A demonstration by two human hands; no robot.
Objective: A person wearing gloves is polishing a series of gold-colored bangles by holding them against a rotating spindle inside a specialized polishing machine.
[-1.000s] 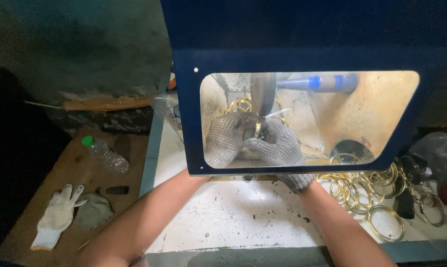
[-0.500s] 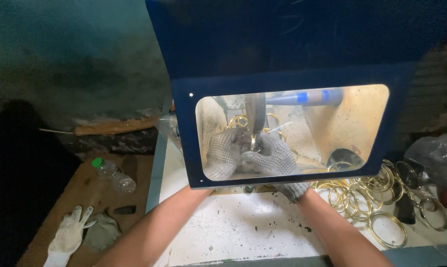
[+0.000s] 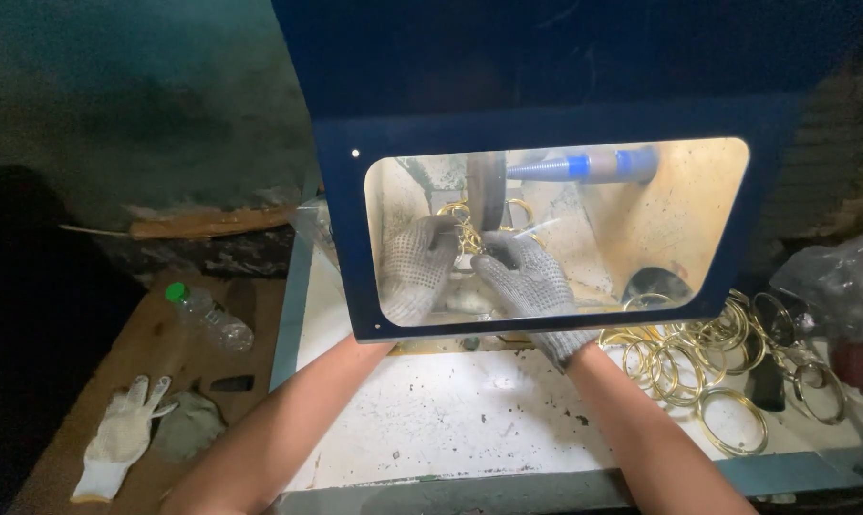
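Head cam: left hand [image 3: 417, 272] & right hand [image 3: 527, 281], both gloved, are gripping a brass ring [image 3: 469, 234] against the wheel [image 3: 486, 191] behind the shield [image 3: 546, 114], steadying it; more rings [image 3: 708, 372] are lying nearby.

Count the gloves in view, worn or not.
3: one grey knit glove on the left hand, one on the right hand, both behind the shield window, and a white glove lying on the wooden board. More may be hidden.

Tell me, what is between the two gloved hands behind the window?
In the head view, a gold ring sits between the left hand and right hand, against the dark wheel.
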